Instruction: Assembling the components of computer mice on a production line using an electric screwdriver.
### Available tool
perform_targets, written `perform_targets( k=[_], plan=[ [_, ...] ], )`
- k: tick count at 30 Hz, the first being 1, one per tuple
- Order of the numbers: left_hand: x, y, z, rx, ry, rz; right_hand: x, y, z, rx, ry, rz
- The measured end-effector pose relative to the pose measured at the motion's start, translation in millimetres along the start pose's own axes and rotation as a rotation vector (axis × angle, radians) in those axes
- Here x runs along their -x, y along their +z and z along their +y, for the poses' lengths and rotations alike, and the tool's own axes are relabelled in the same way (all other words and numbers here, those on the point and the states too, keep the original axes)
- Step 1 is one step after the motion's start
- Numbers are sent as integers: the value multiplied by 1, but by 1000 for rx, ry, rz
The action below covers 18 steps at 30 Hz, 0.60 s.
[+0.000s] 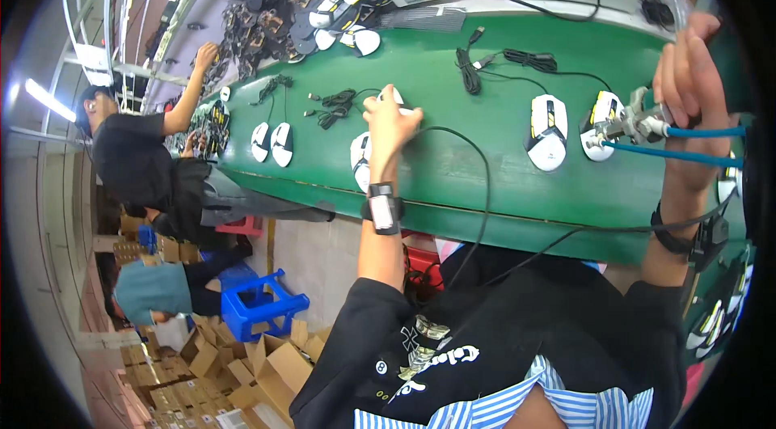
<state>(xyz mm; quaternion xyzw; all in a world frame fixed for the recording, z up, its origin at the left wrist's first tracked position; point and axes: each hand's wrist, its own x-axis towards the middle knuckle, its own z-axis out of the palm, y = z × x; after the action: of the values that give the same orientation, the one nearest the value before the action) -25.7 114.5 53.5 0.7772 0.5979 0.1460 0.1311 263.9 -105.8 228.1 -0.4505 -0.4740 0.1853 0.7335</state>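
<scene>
My left hand (390,123) is closed over a white computer mouse (392,96) on the green bench, its fingers wrapped round the shell. Just beside my wrist lies another white mouse (360,160), partly covered by the forearm. My right hand (689,77) is raised at the right with bent fingers, right by a metal air fitting (640,123) with blue hoses. What those fingers grip is hidden. Below the fitting sits a white-and-black mouse (599,128), with a similar mouse (548,134) to its left. Black wristbands with cables circle both wrists.
Coiled black cables (467,71) lie on the green bench (469,166). At the back is a heap of dark parts and white shells (347,4). Two mice (271,144) lie farther left, near a co-worker (133,154). Cardboard boxes (275,368) and a blue stool (259,304) stand on the floor.
</scene>
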Motion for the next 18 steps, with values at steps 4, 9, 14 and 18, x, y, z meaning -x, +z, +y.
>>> perform_targets(
  k=[4,9,14,18],
  plan=[
    [16,0,-7,1351,-48,-281,-6,-18,19,-70,34,-66],
    [87,14,28,2256,-63,-515,-14,3,1,-50,-14,-172],
    [116,43,68,2658,-303,-782,-44,15,-2,-371,28,-431],
    [127,55,66,2642,-369,-781,-44,111,53,-279,-410,-53]
  ],
)
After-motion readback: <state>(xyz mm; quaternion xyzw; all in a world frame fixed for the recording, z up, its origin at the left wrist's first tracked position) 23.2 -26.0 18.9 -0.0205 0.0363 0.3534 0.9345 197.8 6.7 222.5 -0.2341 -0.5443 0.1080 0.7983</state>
